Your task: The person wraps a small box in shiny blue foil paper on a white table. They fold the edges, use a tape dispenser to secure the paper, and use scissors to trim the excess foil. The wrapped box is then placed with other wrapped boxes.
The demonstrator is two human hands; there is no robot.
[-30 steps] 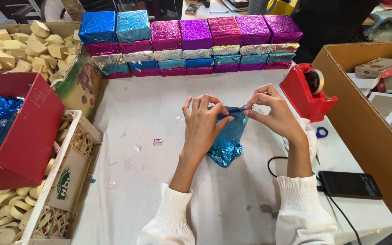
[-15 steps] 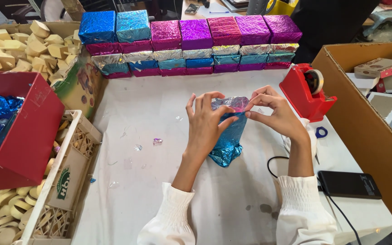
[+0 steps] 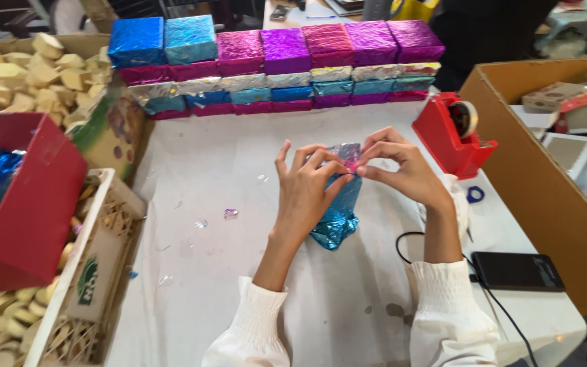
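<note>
At the centre of the frame, above the white surface [image 3: 239,170], the left hand [image 3: 307,190] and right hand [image 3: 402,170] held a blue foil-wrapped packet [image 3: 338,217], fingers [image 3: 344,165] pinched together on its top fold. Neat work would call for a tight, flat crease before taping; a red tape dispenser [image 3: 453,132] stood at right, wrapped boxes [image 3: 273,68] stacked along the top

The hands [image 3: 354,178] hide much of the blue foil-wrapped piece [image 3: 338,216].
</note>
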